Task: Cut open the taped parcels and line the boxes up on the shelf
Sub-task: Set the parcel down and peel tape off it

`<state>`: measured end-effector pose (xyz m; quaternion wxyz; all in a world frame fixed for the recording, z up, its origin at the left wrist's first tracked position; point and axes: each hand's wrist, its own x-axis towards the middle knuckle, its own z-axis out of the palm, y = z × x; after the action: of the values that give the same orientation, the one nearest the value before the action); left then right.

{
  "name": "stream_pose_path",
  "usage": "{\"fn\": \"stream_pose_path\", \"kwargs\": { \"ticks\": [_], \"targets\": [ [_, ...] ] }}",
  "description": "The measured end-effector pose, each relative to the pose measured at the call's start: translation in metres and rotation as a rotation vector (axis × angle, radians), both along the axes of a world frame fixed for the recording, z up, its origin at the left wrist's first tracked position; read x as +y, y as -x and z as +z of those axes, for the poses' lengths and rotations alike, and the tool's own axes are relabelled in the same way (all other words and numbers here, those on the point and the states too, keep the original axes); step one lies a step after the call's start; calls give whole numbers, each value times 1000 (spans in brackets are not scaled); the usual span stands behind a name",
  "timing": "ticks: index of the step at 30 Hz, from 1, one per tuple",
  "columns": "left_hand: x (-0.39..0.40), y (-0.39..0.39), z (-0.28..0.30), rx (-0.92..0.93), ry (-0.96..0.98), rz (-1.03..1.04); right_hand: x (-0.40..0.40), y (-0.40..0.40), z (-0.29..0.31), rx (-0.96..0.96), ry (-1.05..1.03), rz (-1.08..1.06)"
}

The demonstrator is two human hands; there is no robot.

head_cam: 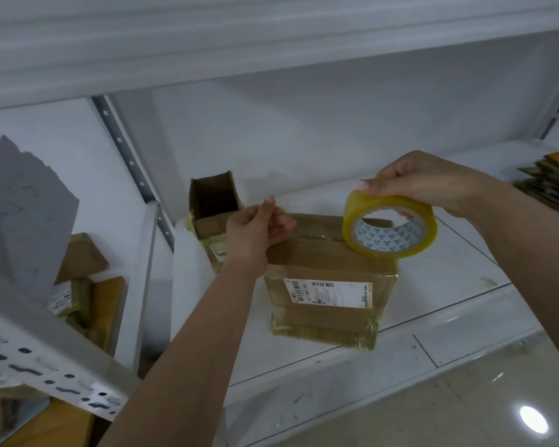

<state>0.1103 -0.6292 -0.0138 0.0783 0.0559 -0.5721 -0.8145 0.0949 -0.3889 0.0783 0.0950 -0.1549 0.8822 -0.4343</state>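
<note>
1. Surroundings. An open box (213,201) stands upright at the back left of the shelf (433,301), its mouth facing the camera; its lower part is hidden behind the left wrist. A stack of flat card (552,185) lies at the right end of the shelf. To the left, past a perforated white upright (133,162), more parcels (78,285) lie in the next bay. A slotted white rail (46,366) crosses the lower left corner in front of them.

2. Parcel. A brown taped parcel (329,282) lies near the front edge of the shelf, between the two hands. A white label (328,293) with barcodes faces the camera. Clear, yellowed tape wraps its lower end and edges.

3. Left hand (252,233). It sits at the parcel's top left corner, fingers curled, thumb and forefinger pinched together above the parcel top. A clear strip of tape appears to run from this pinch toward the roll, though the film is hard to make out.

4. Right hand (426,185). It grips the tape roll (389,227) from above, fingers curled over its rim. The roll stands on edge, touching the parcel's top right edge, its printed core facing the camera.

5. Setting. The shelf is white, scuffed, and made of panels with dark seams. Another white shelf runs overhead. The back wall is white. Pale glossy floor tiles (465,408) below reflect a round light.
</note>
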Motion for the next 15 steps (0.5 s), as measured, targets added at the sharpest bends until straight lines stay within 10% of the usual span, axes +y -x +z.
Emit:
{"fn": "stream_pose_path", "kwargs": {
  "ticks": [7,15],
  "targets": [
    [-8,1,-6,41,-49,6,-1,0,-6,-30,84,13],
    [-55,4,-13,61,523,236,-24,0,-10,81,-35,-70]
  ]
}}
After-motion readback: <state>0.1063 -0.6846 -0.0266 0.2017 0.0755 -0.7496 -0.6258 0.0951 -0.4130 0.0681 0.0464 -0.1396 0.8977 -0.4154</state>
